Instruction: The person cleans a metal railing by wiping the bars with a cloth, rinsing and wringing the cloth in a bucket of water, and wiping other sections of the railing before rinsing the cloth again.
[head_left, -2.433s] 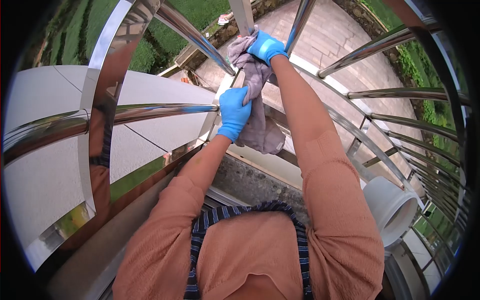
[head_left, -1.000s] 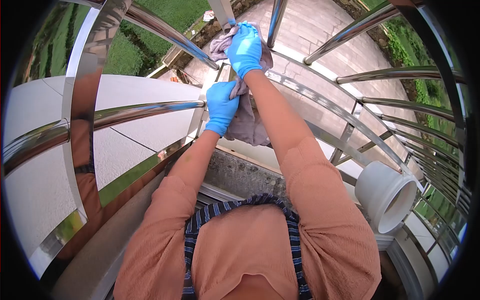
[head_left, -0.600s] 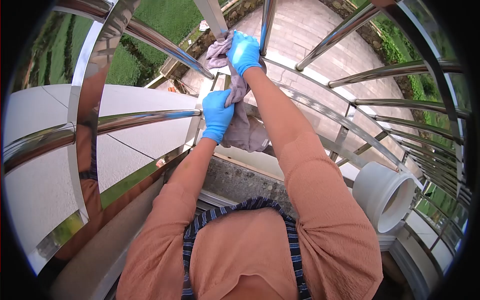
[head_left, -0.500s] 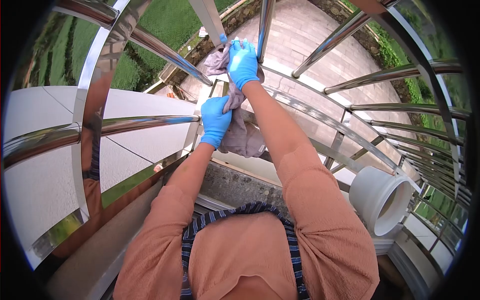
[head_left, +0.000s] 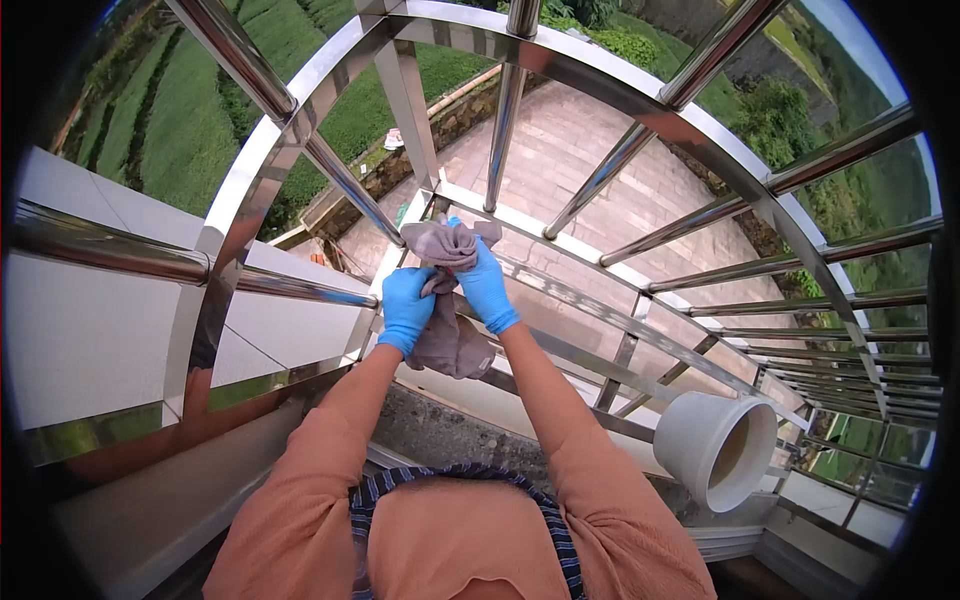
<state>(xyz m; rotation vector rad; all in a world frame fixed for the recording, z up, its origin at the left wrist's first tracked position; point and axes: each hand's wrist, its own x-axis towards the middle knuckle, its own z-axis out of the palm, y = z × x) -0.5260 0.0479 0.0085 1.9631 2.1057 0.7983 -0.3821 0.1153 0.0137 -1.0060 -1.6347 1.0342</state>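
Note:
Both my hands wear blue gloves and grip one greyish-purple cloth [head_left: 452,347] at the lower corner of a metal railing. My left hand [head_left: 407,305] is closed around the cloth's twisted middle. Close beside it on the right, my right hand [head_left: 485,285] is closed on the bunched upper part, which folds over its fingers. The lower end of the cloth hangs loose below my hands. Just behind them is the bottom rail [head_left: 568,237] of the railing, with an upright bar [head_left: 507,130] rising from it.
A white bucket [head_left: 690,450] with brownish contents stands tilted to my right. Shiny bars and a curved upper rail [head_left: 600,60] enclose the space ahead. Below lies a paved area [head_left: 590,130] with green rows beyond. A stone ledge [head_left: 430,420] runs before my body.
My right hand has come back from the post, nearer to my left hand, with the cloth bunched in it. The view has tilted up, showing more of the upper rail.

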